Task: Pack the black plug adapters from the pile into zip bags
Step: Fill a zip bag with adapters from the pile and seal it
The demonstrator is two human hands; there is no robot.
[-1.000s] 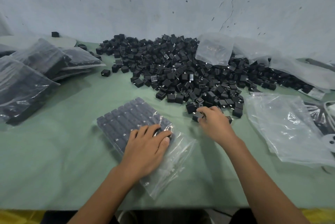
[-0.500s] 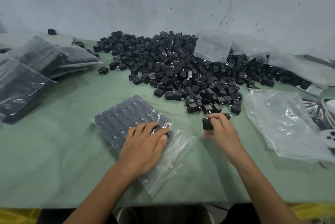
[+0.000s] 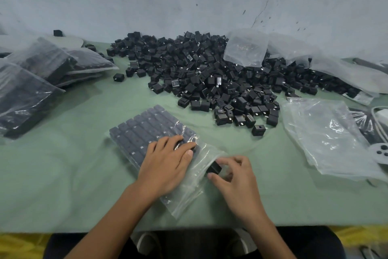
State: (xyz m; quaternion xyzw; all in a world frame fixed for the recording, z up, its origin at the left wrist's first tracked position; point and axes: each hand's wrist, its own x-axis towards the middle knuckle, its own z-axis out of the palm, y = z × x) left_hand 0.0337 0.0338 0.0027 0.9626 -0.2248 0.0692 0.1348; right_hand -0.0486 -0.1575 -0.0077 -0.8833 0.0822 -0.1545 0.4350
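The left hand (image 3: pixel 165 164) lies flat-fingered on the zip bag (image 3: pixel 183 199), the right hand (image 3: pixel 237 177) pinching a plug adapter (image 3: pixel 214 168) at its mouth (four o'clock side).

No text, label, brand, number or sign can be read; the small black cube-shaped plastic plug adapters in the pile (image 3: pixel 210 82) show pale specks on some faces, too small to resolve as characters; the clear plastic zip bag (image 3: pixel 184 198) shows only glare and creases; the single black plug adapter (image 3: pixel 214 168) at its mouth is blurred.
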